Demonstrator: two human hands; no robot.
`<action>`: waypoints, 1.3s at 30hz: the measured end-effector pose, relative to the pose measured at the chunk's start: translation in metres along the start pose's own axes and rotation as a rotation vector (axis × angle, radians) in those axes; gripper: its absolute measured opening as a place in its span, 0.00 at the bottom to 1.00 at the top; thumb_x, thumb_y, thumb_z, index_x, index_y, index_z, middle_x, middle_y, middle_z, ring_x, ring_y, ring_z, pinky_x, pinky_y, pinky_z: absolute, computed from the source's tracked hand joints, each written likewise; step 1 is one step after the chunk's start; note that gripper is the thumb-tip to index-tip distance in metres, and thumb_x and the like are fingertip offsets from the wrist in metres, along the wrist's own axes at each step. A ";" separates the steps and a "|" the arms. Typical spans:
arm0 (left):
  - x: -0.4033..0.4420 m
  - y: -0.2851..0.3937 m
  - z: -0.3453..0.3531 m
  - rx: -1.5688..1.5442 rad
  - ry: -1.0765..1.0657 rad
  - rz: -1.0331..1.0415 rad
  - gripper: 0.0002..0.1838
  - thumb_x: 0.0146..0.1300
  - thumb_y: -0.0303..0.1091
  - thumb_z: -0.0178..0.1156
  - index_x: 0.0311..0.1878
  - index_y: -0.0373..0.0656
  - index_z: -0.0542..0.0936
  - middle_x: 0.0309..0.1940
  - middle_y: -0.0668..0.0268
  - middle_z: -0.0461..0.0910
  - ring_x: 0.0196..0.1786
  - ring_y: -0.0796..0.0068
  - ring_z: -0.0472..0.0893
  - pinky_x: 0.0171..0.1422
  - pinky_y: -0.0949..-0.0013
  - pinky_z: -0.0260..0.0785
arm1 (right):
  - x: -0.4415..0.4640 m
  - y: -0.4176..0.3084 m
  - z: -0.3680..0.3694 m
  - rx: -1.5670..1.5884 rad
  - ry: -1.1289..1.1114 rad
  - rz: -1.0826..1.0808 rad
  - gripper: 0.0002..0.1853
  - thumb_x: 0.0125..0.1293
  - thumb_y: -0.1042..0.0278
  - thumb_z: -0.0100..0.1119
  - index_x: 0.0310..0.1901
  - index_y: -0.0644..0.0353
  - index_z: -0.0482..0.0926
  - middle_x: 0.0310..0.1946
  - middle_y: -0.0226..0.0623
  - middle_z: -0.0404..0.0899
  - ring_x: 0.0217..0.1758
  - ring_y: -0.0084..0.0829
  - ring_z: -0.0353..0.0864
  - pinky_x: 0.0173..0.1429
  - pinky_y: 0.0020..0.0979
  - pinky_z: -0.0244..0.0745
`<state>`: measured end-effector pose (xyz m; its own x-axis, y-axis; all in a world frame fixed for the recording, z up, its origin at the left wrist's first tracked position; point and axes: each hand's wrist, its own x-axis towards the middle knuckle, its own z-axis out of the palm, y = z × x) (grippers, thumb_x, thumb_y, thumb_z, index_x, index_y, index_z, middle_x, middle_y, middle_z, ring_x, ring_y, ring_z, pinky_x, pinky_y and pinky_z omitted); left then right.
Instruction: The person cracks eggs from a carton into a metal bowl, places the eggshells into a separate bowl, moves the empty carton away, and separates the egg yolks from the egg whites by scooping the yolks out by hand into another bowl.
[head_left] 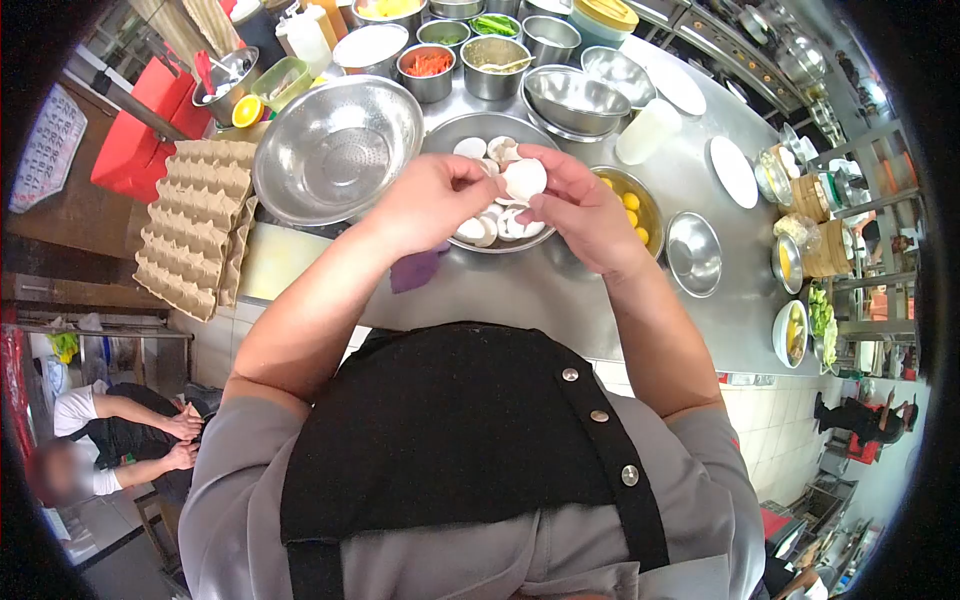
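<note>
A white eggshell [525,179] is held between my two hands over a metal bowl [437,143] of shells. My left hand [432,203] is closed, thumb and finger pinching at the shell's left edge. On the other side, my right hand [588,212] curls its thumb and fingers around the shell's right edge. Several broken eggshells [480,232] lie in the bowl beneath. Just right of my right hand is a metal bowl with several yellow egg yolks [631,202]; my hand and forearm hide part of it.
A large perforated metal bowl [300,190] and stacked egg trays [190,235] stand left. A small metal bowl [694,254] sits right. Along the back are containers, including shredded red food [427,64]. One person [130,430] sits at lower left; another [865,418] is far right.
</note>
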<state>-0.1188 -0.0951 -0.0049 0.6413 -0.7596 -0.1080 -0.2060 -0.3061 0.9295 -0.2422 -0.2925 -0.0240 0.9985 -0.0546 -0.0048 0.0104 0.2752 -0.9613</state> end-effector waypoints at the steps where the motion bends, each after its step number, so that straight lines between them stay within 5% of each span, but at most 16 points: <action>1: 0.000 0.000 0.002 -0.023 -0.025 -0.014 0.15 0.72 0.42 0.66 0.39 0.37 0.86 0.29 0.72 0.84 0.34 0.86 0.79 0.39 0.76 0.71 | 0.001 0.003 -0.001 -0.030 -0.001 -0.019 0.29 0.71 0.82 0.60 0.72 0.59 0.71 0.60 0.32 0.81 0.55 0.22 0.81 0.55 0.26 0.78; 8: 0.002 -0.002 0.007 0.083 0.074 0.021 0.17 0.68 0.43 0.67 0.34 0.34 0.86 0.25 0.66 0.84 0.29 0.80 0.78 0.37 0.69 0.72 | -0.001 0.009 0.005 -0.228 0.026 -0.045 0.24 0.72 0.79 0.63 0.68 0.60 0.73 0.58 0.32 0.83 0.59 0.22 0.81 0.63 0.28 0.76; 11: 0.005 -0.005 0.007 0.055 0.018 -0.060 0.18 0.71 0.47 0.65 0.46 0.39 0.86 0.34 0.68 0.86 0.35 0.81 0.83 0.40 0.74 0.74 | -0.002 0.011 0.005 -0.233 0.026 -0.036 0.24 0.74 0.76 0.63 0.69 0.59 0.72 0.58 0.31 0.82 0.56 0.20 0.80 0.60 0.27 0.77; 14: 0.003 -0.003 0.006 -0.564 -0.116 -0.309 0.20 0.73 0.48 0.65 0.58 0.43 0.81 0.42 0.66 0.87 0.40 0.77 0.86 0.43 0.73 0.78 | 0.002 0.015 0.006 -0.193 0.013 -0.103 0.22 0.75 0.76 0.61 0.68 0.60 0.73 0.59 0.32 0.82 0.60 0.21 0.79 0.62 0.27 0.76; 17: 0.009 -0.021 0.005 -0.855 -0.249 -0.313 0.24 0.73 0.50 0.65 0.64 0.46 0.76 0.47 0.65 0.86 0.44 0.73 0.88 0.46 0.70 0.80 | 0.005 0.019 0.006 -0.230 0.038 -0.140 0.20 0.75 0.75 0.61 0.67 0.61 0.75 0.60 0.33 0.81 0.62 0.22 0.78 0.63 0.28 0.76; 21: 0.006 -0.025 0.011 -0.822 -0.149 -0.302 0.22 0.72 0.50 0.67 0.60 0.46 0.78 0.44 0.67 0.86 0.44 0.75 0.87 0.45 0.70 0.79 | 0.007 0.030 -0.001 -0.546 0.148 -0.211 0.17 0.73 0.72 0.65 0.62 0.61 0.80 0.54 0.31 0.84 0.55 0.23 0.81 0.56 0.29 0.79; 29: 0.002 -0.027 0.020 -0.677 0.031 -0.334 0.26 0.66 0.49 0.75 0.60 0.45 0.79 0.39 0.68 0.84 0.40 0.79 0.85 0.38 0.75 0.77 | 0.010 0.024 0.003 -0.457 0.321 0.004 0.10 0.73 0.70 0.66 0.52 0.64 0.83 0.38 0.31 0.88 0.39 0.18 0.86 0.41 0.23 0.78; 39: 0.007 -0.039 0.009 -0.797 -0.127 -0.366 0.22 0.74 0.54 0.64 0.59 0.48 0.80 0.42 0.70 0.86 0.42 0.79 0.85 0.42 0.73 0.77 | 0.014 0.017 -0.003 -0.267 0.249 0.112 0.10 0.73 0.71 0.65 0.51 0.65 0.84 0.38 0.33 0.87 0.38 0.19 0.85 0.39 0.21 0.77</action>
<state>-0.1123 -0.0938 -0.0452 0.4694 -0.7651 -0.4407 0.6026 -0.0873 0.7932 -0.2286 -0.2920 -0.0410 0.9487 -0.2787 -0.1490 -0.1450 0.0350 -0.9888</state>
